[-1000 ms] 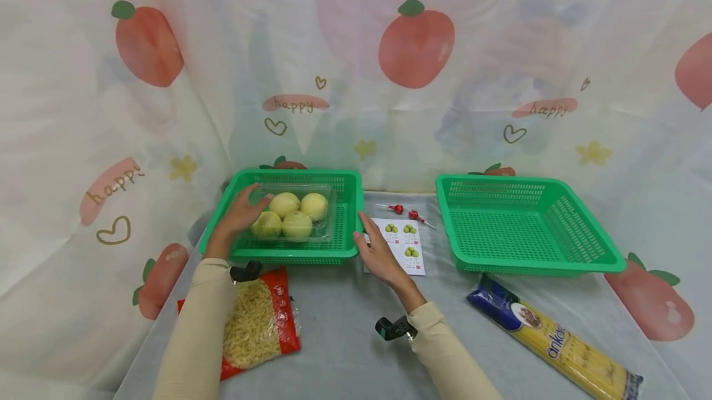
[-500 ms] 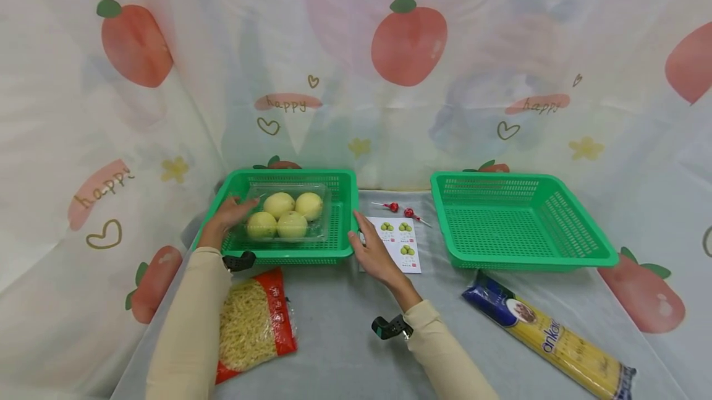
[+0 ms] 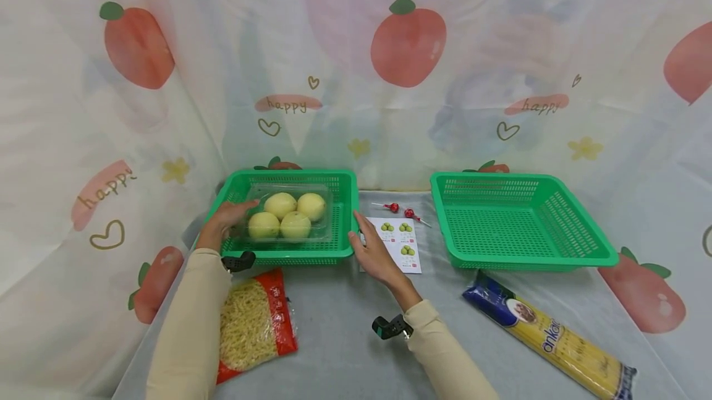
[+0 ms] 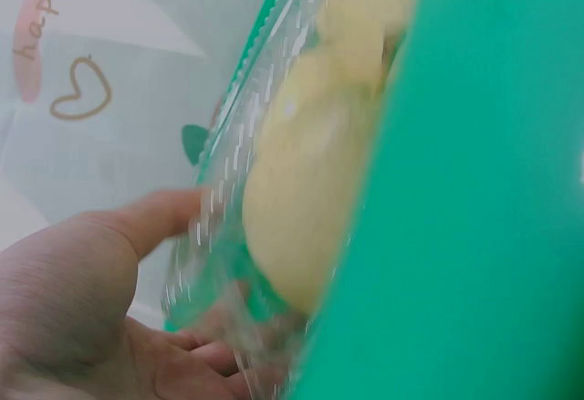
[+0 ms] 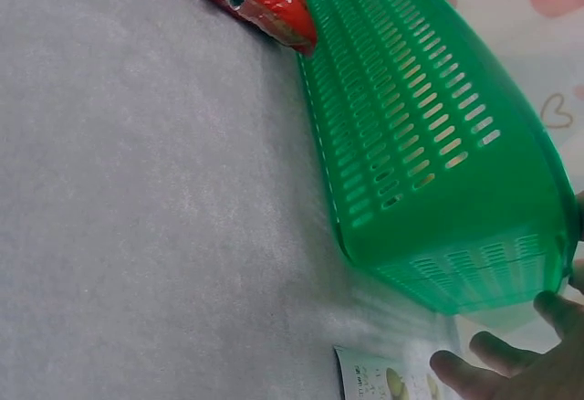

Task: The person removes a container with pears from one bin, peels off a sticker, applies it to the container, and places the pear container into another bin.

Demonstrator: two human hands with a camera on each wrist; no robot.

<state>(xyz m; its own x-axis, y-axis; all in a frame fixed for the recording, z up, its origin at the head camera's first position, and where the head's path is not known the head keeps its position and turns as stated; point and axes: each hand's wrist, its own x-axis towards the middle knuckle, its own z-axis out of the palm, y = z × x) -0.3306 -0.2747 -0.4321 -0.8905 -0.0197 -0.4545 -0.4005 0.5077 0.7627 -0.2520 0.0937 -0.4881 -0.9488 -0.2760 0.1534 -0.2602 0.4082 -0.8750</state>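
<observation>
A clear plastic box (image 3: 286,216) with several yellow fruits lies in the left green basket (image 3: 289,258). My left hand (image 3: 222,221) holds the box's left edge. In the left wrist view the thumb (image 4: 155,217) lies over the box (image 4: 301,190) and the fingers curl under it, inside the basket (image 4: 484,236). My right hand (image 3: 372,251) rests with straight fingers against the basket's front right corner. In the right wrist view its fingertips (image 5: 511,368) show beside the basket (image 5: 429,144).
A second green basket (image 3: 523,261) stands at the right. Between the baskets lie a sticker sheet (image 3: 403,242) and two red lollipops (image 3: 403,209). A macaroni bag (image 3: 253,323) lies front left, a spaghetti pack (image 3: 550,338) front right. Printed cloth walls surround the table.
My left hand has slid from beside the fruits back to the box's left edge, and the box sits a little lower in the basket. The right hand has stayed by the corner.
</observation>
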